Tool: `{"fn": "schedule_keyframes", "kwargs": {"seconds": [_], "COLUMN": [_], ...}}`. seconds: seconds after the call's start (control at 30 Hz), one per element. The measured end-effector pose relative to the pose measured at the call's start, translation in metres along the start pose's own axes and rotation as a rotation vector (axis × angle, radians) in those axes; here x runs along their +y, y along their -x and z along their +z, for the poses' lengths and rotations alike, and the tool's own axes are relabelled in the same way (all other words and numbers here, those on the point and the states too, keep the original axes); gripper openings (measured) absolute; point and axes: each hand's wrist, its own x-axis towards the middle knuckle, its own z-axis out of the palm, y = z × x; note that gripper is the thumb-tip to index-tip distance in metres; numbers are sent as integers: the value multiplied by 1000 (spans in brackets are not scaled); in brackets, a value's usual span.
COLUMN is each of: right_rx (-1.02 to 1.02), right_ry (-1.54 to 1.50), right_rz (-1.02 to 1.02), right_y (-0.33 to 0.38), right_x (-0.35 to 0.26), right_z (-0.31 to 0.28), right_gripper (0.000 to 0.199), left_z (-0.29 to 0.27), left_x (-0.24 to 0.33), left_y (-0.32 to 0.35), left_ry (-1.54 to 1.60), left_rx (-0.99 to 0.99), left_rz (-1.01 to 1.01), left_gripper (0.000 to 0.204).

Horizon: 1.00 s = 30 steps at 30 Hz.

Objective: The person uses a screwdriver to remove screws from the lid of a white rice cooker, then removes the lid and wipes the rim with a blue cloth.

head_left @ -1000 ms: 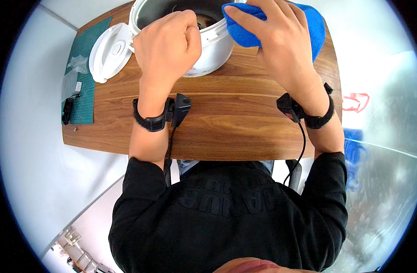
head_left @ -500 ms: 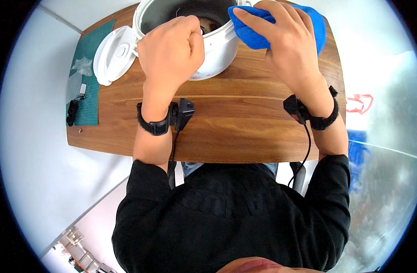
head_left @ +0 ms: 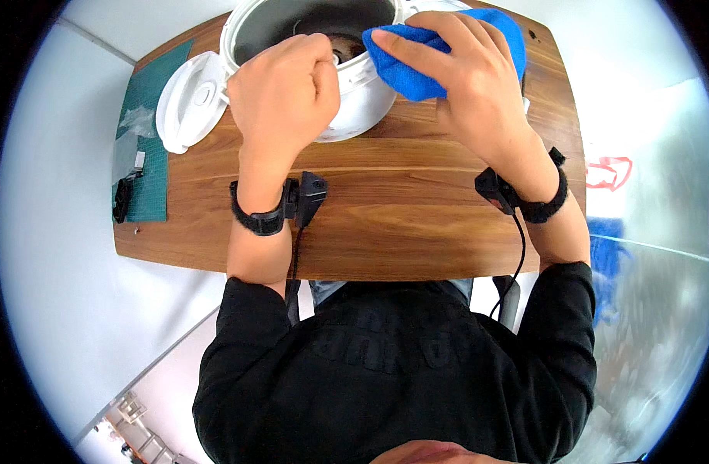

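Observation:
A white rice cooker (head_left: 362, 108) stands at the far side of the table, its top off. Its inside is grey, with a dark brown heating plate (head_left: 343, 48) at the bottom. My left hand (head_left: 281, 100) is closed over the cooker's near left rim; its fingertips are hidden. A blue cloth (head_left: 409, 69) is bunched in my right hand (head_left: 478, 85), thumb on top, at the cooker's right rim. The cloth covers part of that rim. Left of the cooker lies the white lid (head_left: 186, 116) with its handle up.
A green cutting mat (head_left: 157, 193) runs along the table's left side, bearing a clear plastic bag (head_left: 138, 122) and a coiled black cable (head_left: 122, 199). The wooden table (head_left: 401, 224) has a curved edge. Black wrist devices (head_left: 312, 193) with hanging cables sit on both my wrists.
My right hand has brought the blue cloth left and slightly nearer me, over the cooker's right rim. My left hand stays closed at the near left rim.

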Motion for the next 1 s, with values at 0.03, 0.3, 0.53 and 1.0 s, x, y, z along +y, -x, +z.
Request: {"fn": "schedule_keyframes", "kwargs": {"seconds": [0.03,0.3,0.53,1.0], "right_rx": [6,15,37,25], "right_ry": [-21,1,-48,33], "right_rz": [26,121,70,88], "right_y": [0,-1,1,-2], "right_x": [2,-8,5,-3], "right_z": [-5,0,3,12], "right_gripper": [56,61,64,58], "left_z": [0,-1,-1,-1], "left_x": [0,-1,0,-1], "left_y": [1,-1,-1,-2], "left_ry": [19,-34,20,129], "left_rx": [16,-31,-12,8], "left_rz": [4,1,13,-17], "left_gripper": [14,16,16,8]}}
